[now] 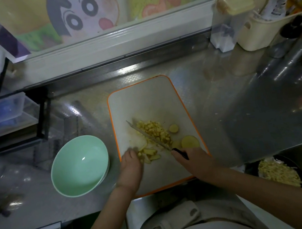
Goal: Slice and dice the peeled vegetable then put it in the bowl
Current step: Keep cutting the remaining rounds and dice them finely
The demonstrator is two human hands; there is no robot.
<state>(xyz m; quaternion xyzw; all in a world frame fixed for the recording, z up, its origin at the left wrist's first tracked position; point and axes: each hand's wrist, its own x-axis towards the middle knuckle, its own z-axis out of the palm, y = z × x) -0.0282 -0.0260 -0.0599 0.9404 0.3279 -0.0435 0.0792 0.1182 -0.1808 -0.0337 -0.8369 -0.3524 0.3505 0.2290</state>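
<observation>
An orange-rimmed white cutting board (144,99) lies on the steel counter. A heap of yellow diced vegetable (155,130) sits at its middle, with two round slices (189,141) to the right. My left hand (131,167) presses curled fingers onto several vegetable strips (149,155) near the board's left edge. My right hand (190,159) grips the black handle of a knife (147,135), whose blade runs diagonally up and left between the strips and the diced heap. A light green bowl (80,166), with nothing in it, stands left of the board.
A black dish of shredded peelings (279,174) sits low at the right, below the counter edge. Jars and a cream container (263,31) stand at the back right. A black rack with clear boxes (6,115) fills the left. A window sill runs along the back.
</observation>
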